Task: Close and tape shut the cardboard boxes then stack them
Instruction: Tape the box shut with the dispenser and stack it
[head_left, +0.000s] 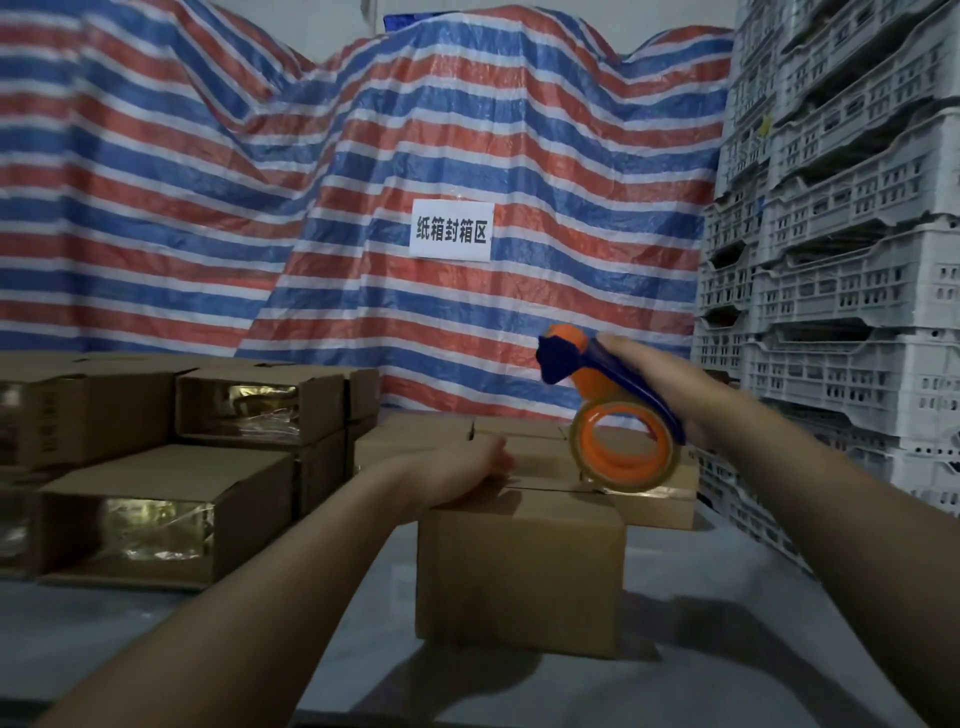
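Where the grey counter (701, 649) runs toward its near edge, bare surface lies in front of and to the right of the cardboard box (519, 566). Taped boxes (166, 509) are stacked on the left; white crates (841, 291) wall the right. Box flaps closed, seam on top. Left hand (467, 467) presses flat on the top, fingers relaxed. Right hand (654, 384) grips the tape dispenser (618, 410); its roll touches the seam at the far right.
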